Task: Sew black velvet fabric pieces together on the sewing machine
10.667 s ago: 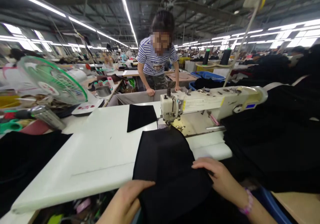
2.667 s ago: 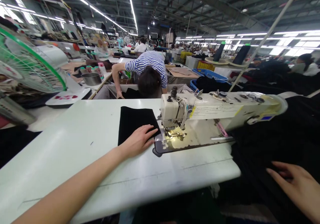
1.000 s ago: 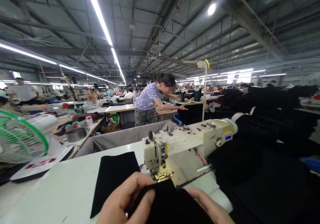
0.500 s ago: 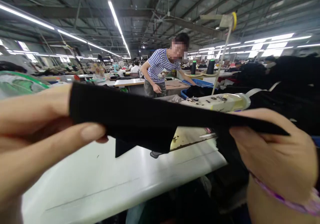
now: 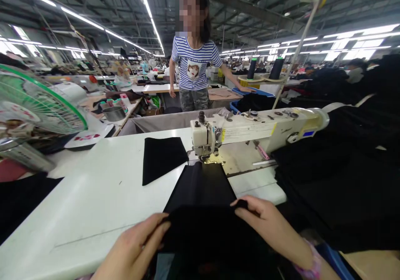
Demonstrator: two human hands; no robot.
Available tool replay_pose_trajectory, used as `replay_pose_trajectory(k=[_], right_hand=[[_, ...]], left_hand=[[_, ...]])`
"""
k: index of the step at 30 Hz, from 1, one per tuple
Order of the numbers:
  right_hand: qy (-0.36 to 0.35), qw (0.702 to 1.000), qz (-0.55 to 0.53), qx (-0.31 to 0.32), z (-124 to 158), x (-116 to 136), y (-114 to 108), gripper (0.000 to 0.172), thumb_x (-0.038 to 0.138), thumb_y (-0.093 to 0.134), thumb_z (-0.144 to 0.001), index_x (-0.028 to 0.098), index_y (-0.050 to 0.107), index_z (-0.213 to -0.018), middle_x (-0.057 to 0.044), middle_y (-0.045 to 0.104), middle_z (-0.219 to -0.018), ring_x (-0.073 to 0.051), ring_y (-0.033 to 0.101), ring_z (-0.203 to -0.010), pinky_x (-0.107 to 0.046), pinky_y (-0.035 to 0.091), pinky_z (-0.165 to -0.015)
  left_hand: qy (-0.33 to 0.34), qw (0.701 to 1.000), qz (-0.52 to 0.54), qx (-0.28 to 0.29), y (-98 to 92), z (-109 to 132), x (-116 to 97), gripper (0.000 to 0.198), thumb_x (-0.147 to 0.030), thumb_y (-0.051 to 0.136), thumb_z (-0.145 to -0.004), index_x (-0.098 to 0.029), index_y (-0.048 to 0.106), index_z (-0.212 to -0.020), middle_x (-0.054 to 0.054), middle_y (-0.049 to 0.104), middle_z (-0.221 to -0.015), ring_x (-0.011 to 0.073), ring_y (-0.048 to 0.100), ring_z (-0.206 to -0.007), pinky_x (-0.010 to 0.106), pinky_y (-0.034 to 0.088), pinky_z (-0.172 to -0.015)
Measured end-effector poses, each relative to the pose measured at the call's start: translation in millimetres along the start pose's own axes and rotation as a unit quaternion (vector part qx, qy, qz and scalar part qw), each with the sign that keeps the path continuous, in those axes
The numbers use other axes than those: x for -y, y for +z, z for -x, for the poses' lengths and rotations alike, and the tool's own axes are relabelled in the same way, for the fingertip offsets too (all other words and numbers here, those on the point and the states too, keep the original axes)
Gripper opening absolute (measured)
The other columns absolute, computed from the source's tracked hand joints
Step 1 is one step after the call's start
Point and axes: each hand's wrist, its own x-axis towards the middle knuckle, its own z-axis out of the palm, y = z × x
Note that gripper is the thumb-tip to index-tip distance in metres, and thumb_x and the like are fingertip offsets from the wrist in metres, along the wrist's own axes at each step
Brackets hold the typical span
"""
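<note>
A black fabric piece lies folded on the white sewing table, its far end reaching toward the presser foot of the cream industrial sewing machine. My left hand pinches the near edge of this fabric at its left side. My right hand holds the same edge at its right side, with a beaded bracelet on the wrist. A second black fabric panel lies flat on the table, left of the machine, and neither hand touches it.
A co-worker in a striped shirt stands beyond a grey fabric bin. A green-rimmed fan stands at the left. Black garments are heaped right of the machine. A blue crate sits beyond it.
The fabric was stretched high before my view and is now lowered onto the table near the presser foot. Both hands have dropped with it. The co-worker has straightened up.
</note>
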Motion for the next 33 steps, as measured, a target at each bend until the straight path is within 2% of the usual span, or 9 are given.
replay_pose_trajectory(k=[3, 7, 9, 12, 18, 22, 26, 29, 33], right_hand=[[-0.014, 0.992, 0.070, -0.101, -48.8, -21.0, 20.2, 0.024, 0.037, 0.058, -0.092, 0.020, 0.067, -0.076, 0.002, 0.063, -0.065, -0.018, 0.060, -0.060, -0.026, 0.047, -0.056], [-0.024, 0.978, 0.113, -0.173, -108.8, -46.1, 34.8, 0.011, 0.025, 0.060, -0.087, 0.020, 0.064, -0.079, -0.008, 0.066, -0.092, -0.025, 0.063, -0.087, -0.037, 0.050, -0.084], [-0.020, 0.974, 0.125, -0.190, -128.3, -55.9, 40.0, 0.006, 0.020, 0.063, -0.081, 0.020, 0.063, -0.075, -0.011, 0.065, -0.095, -0.028, 0.061, -0.094, -0.042, 0.047, -0.092], [-0.011, 0.971, 0.129, -0.199, -142.3, -66.7, 45.0, 0.010, 0.017, 0.067, -0.075, 0.022, 0.060, -0.069, -0.010, 0.064, -0.090, -0.029, 0.060, -0.088, -0.043, 0.048, -0.087], [-0.043, 0.978, 0.088, -0.186, -146.1, -77.1, 41.5, 0.016, 0.021, 0.071, -0.072, 0.024, 0.057, -0.065, -0.005, 0.064, -0.081, -0.027, 0.060, -0.085, -0.041, 0.048, -0.085], [-0.052, 0.981, 0.028, -0.184, -148.4, -78.5, 39.4, 0.023, 0.036, 0.075, -0.071, 0.023, 0.058, -0.062, -0.006, 0.068, -0.081, -0.027, 0.063, -0.087, -0.042, 0.049, -0.086], [-0.036, 0.980, -0.058, -0.186, -131.9, -69.9, 38.5, 0.036, 0.055, 0.072, -0.073, 0.019, 0.068, -0.074, -0.005, 0.069, -0.075, -0.023, 0.064, -0.072, -0.037, 0.054, -0.072], [-0.031, 0.976, -0.113, -0.184, -100.9, -56.1, 34.7, 0.039, 0.055, 0.073, -0.077, 0.017, 0.072, -0.083, -0.008, 0.073, -0.093, -0.023, 0.068, -0.083, -0.034, 0.055, -0.078], [0.017, 0.966, -0.183, -0.184, -59.0, -42.0, 27.0, 0.032, 0.050, 0.080, -0.073, 0.019, 0.076, -0.079, -0.010, 0.070, -0.120, -0.028, 0.066, -0.106, -0.035, 0.052, -0.095]], left_hand=[[-0.011, 0.992, -0.120, 0.035, 3.4, -57.2, 0.0, 0.029, -0.046, 0.045, -0.092, -0.026, 0.066, -0.087, 0.002, 0.072, -0.072, 0.0233, 0.070, -0.064, 0.029, 0.052, -0.063], [-0.018, 0.961, -0.273, 0.030, 21.8, -126.2, 4.6, 0.025, -0.033, 0.041, -0.097, -0.023, 0.063, -0.092, 0.009, 0.072, -0.093, 0.0280, 0.069, -0.089, 0.034, 0.048, -0.075], [-0.022, 0.959, -0.281, 0.030, 33.3, -148.2, 12.0, 0.015, -0.026, 0.050, -0.093, -0.021, 0.062, -0.086, 0.011, 0.068, -0.100, 0.0276, 0.067, -0.093, 0.034, 0.048, -0.077], [-0.019, 0.965, -0.262, 0.025, 46.2, -164.1, 26.1, 0.003, -0.017, 0.061, -0.083, -0.019, 0.060, -0.082, 0.012, 0.064, -0.101, 0.0277, 0.064, -0.093, 0.036, 0.047, -0.080], [0.006, 0.990, -0.144, -0.004, 56.9, -160.1, 42.5, 0.017, -0.007, 0.056, -0.077, -0.023, 0.051, -0.075, 0.003, 0.058, -0.079, 0.0238, 0.059, -0.081, 0.037, 0.047, -0.080], [0.023, 0.998, -0.025, -0.054, 59.3, -146.0, 44.9, 0.013, -0.011, 0.051, -0.075, -0.024, 0.051, -0.075, 0.002, 0.056, -0.082, 0.0224, 0.058, -0.082, 0.038, 0.049, -0.082], [-0.009, 0.992, 0.090, -0.087, 48.6, -116.9, 39.3, 0.016, -0.026, 0.055, -0.078, -0.022, 0.060, -0.092, 0.005, 0.067, -0.097, 0.0213, 0.065, -0.087, 0.036, 0.053, -0.080], [-0.068, 0.961, 0.251, -0.099, 35.3, -87.8, 25.3, 0.029, -0.031, 0.066, -0.076, -0.021, 0.066, -0.104, 0.007, 0.072, -0.111, 0.0225, 0.068, -0.100, 0.034, 0.053, -0.086], [-0.107, 0.899, 0.410, -0.113, 26.3, -59.0, 4.4, 0.024, -0.028, 0.080, -0.070, -0.019, 0.075, -0.091, 0.006, 0.074, -0.112, 0.0228, 0.066, -0.107, 0.030, 0.049, -0.095]])
